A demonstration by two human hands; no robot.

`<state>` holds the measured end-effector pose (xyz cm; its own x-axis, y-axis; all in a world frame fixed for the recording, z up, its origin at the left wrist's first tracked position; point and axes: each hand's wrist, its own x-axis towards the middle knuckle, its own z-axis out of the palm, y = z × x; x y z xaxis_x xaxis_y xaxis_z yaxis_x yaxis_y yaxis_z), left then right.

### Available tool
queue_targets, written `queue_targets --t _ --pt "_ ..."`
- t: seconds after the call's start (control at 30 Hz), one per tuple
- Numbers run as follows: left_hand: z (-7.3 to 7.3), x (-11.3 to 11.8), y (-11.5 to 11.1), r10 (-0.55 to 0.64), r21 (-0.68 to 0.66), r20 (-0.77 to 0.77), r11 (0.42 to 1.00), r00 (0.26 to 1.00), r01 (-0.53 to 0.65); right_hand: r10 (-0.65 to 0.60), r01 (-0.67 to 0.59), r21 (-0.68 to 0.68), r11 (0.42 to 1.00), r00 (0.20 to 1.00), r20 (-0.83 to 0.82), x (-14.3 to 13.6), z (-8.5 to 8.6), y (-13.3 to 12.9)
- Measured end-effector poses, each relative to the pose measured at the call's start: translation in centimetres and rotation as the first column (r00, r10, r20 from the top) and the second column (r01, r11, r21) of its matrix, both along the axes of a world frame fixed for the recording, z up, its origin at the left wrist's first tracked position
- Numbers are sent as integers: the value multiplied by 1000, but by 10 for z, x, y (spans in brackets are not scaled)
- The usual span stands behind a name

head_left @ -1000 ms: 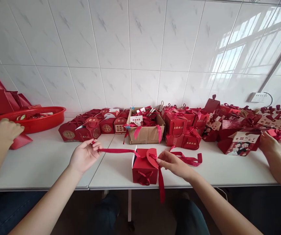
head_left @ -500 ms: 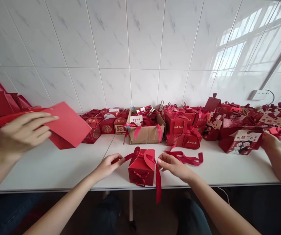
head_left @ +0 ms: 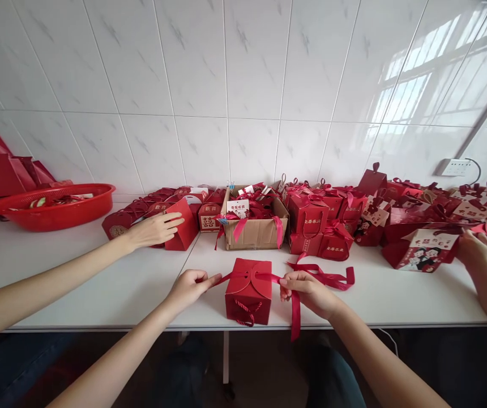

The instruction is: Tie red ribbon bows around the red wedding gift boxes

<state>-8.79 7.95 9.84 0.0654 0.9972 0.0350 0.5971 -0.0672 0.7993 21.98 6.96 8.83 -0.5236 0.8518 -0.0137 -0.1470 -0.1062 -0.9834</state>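
A red gift box (head_left: 243, 294) with a twisted cord handle on its front stands near the table's front edge, its top flaps folded down. Dark red ribbon (head_left: 295, 314) passes through the top flaps and comes out on both sides. My left hand (head_left: 191, 288) pinches the ribbon to the left of the box. On the right, my right hand (head_left: 309, 290) grips the other length, whose loose end hangs below the fingers over the table edge. Behind my right hand, another loose ribbon (head_left: 328, 276) lies on the white table (head_left: 141, 289).
Behind the gift box stands a cardboard box (head_left: 254, 238) of ribbons and tags. Finished-looking red boxes (head_left: 309, 218) are stacked beside it. At left, a co-worker's hand (head_left: 158, 226) touches a red box, near a red basket (head_left: 65, 212). Another co-worker's hand (head_left: 477, 249) works at right.
Both hands have pulled the ribbon outward, and the box's top flaps now lie flatter. The co-worker's hand at left has moved a red box rightward to the row and uncovered the basket.
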Motion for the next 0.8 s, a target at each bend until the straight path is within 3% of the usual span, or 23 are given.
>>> queue_targets --t 0.17,0.27,0.4,0.47,0.57,0.6,0.63,0.73,0.8 --pt "-7 -2 0 18 53 -37 998 999 -16 -41 22 135 991 989 140 3 2 5" --pt "-10 1 -5 7 63 -41 998 999 -4 -156 87 261 961 954 255 4 9 5" --pt "-10 9 -14 1 178 -65 984 998 10 -334 159 413 897 856 394 3 16 5" --pt "-9 11 -17 24 285 -82 959 996 0 -462 229 511 829 796 392 3 17 4" --pt "-5 12 -28 150 468 -50 877 987 -110 -695 428 630 648 671 258 4 17 -6" --pt "-3 13 -33 170 491 -36 861 985 -131 -720 467 627 623 655 228 4 17 -12" --pt "0 14 -41 156 478 -36 870 987 -120 -700 469 598 650 675 233 4 17 -19" --pt "7 18 -64 -9 281 -72 959 997 29 -417 289 357 888 832 364 0 14 -40" --pt "8 22 -75 -78 151 -69 985 995 87 -238 174 184 967 876 420 -5 8 -49"
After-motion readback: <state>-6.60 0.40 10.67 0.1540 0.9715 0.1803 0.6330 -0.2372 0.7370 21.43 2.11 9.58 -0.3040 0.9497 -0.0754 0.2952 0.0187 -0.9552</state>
